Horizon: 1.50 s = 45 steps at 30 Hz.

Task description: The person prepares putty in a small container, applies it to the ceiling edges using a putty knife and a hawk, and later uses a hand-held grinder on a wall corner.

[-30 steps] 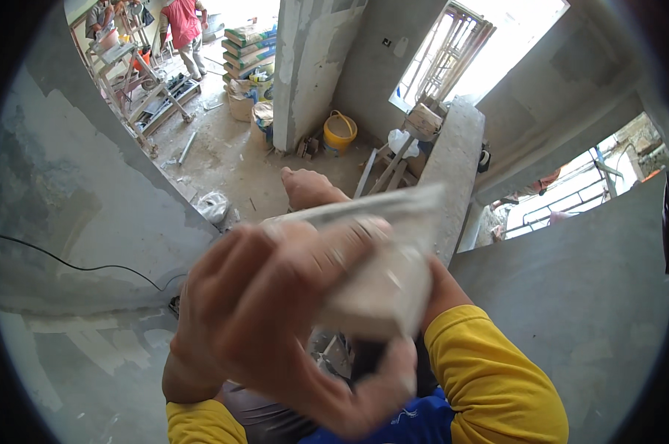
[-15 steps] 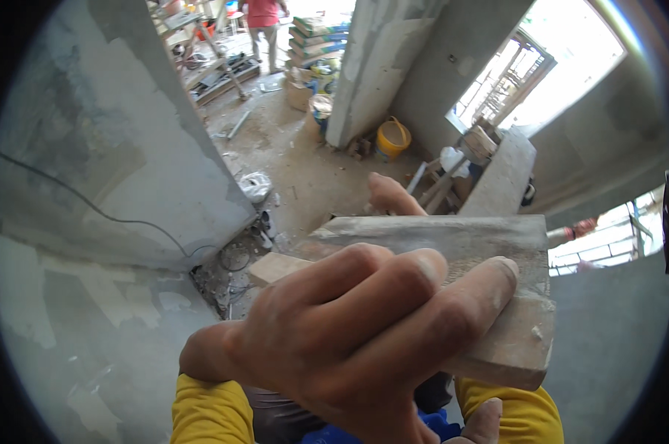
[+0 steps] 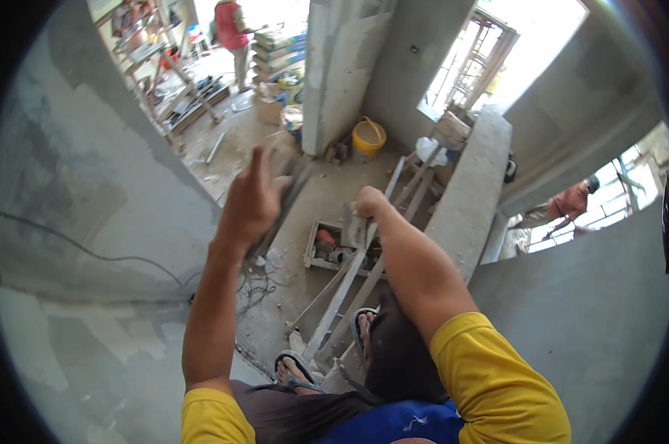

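blurred board [image 3: 293, 194] farther off, hands [image 3: 253, 198] now side by side, box [image 3: 319, 264] and sandaled feet [image 3: 294, 368] uncovered

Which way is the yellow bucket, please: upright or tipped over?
Upright: the bucket rests on the floor with its open rim facing up.
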Tool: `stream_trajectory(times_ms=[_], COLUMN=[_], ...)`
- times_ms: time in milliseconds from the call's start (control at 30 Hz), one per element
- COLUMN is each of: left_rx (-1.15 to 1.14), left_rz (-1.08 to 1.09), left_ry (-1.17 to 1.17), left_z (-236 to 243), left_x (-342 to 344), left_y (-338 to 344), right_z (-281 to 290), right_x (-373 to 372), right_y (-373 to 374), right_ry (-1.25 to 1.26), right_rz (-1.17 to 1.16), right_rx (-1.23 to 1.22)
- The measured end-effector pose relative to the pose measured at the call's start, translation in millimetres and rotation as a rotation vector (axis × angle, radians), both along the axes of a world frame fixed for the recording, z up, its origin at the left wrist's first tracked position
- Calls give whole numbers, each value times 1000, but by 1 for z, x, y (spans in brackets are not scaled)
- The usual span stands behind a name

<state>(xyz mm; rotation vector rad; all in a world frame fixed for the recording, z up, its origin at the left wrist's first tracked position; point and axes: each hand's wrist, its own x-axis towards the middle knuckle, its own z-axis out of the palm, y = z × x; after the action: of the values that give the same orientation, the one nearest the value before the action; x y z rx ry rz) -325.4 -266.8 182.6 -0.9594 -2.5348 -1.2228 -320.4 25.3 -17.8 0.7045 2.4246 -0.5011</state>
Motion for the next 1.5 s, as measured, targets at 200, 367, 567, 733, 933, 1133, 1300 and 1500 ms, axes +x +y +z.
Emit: stream_trajectory(times_ms=[200,367,567,733,933,1133,1300,1500], left_rx=[-418,-497,-857,-946,-709,-800,-824,-843], left_rz=[95,-87,-7,-28,-15,-78,-131,-127], left_ry=[-362,-626,-918,-947,-952,-915,-876,-879], left_z=[-104,-202,-282,-283,-273,-285,-299,-309], left_x=[-44,-58,-28,-27,-35,-32,-39,-37], left_y=[-38,-97,-157,-166,-144,-112,-117,-120], right_z=[27,29,42,42,45,48,47,42], right_x=[10,9,6,6,6,9,7,5], right_y=[8,-5,-25,-30,-35,-35,-36,-33], right_ry=[50,67,99,88,95,92,78,84], right_rz=[-191,-200,-207,-225,-185,-180,-190,-170], right_rx=[-97,-146,-195,-222,-218,-213,-243,-218])
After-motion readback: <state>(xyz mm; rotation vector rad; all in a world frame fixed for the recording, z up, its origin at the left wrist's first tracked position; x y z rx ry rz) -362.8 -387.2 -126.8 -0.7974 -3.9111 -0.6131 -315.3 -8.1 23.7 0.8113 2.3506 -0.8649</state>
